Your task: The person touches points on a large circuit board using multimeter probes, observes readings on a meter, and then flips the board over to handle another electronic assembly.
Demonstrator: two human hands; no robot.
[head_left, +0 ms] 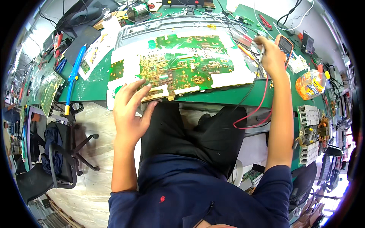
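Note:
A large green circuit board (182, 64) with bare copper-coloured patches and white areas lies on the green bench in front of me. My left hand (131, 108) is at its near left corner, fingers on top and thumb at the front edge, gripping it. Off the board's right side, my right hand (272, 57) is raised with its fingers closed around a slim pen-like tool (262, 54). From near this hand hang a black cable and a red wire (262, 95) that loops over the bench edge. An orange-framed multimeter (285, 45) stands just right of the hand.
A grey metal panel (133, 35) lies behind the board. To the left are a blue stick-like tool (78, 62) and a smaller green board (52, 93). A clear jar with orange contents (311, 85) stands at right. An office chair (62, 155) is on the left floor.

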